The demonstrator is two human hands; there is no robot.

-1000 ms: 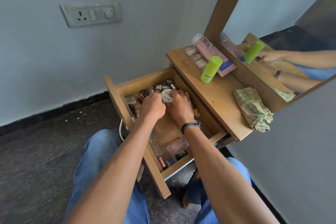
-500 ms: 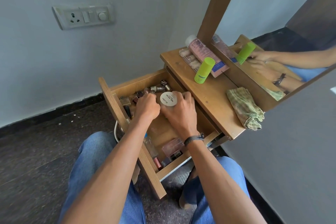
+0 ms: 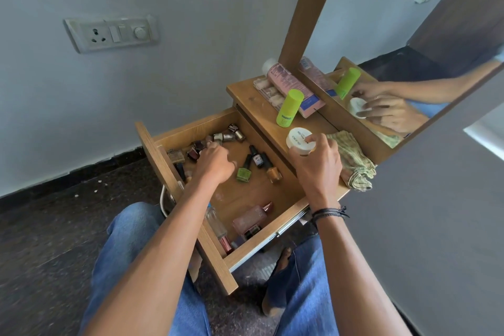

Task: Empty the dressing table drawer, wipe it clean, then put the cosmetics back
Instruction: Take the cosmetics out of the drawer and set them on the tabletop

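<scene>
- My left hand [image 3: 215, 163] is down in the open drawer [image 3: 191, 129], fingers curled with the knuckles up. The fingertips are in among a heap of small nail polish bottles [image 3: 225, 138] at the far left corner. I cannot tell whether it grips one.
- Just right of that hand, three more bottles lie flat on the drawer floor: a green nail polish [image 3: 243, 174], a dark dropper bottle [image 3: 257, 159] and an amber nail polish [image 3: 274, 173].
- At the near end of the drawer, well apart from both hands, lie a clear bottle [image 3: 215, 222] and a pink perfume bottle [image 3: 249, 219].
- My right hand [image 3: 319, 163] grips a round white jar [image 3: 298, 140] from the near side, fingers wrapped round its rim. The jar's printed lid faces up. It is out of the drawer, above the front edge of the dressing table top [image 3: 256, 101].
- Beyond the jar stands a lime-green stick [image 3: 289, 108], with a pink tube [image 3: 286, 83] lying behind it. A folded checked cloth [image 3: 354, 166] lies just right of my hand.
</scene>
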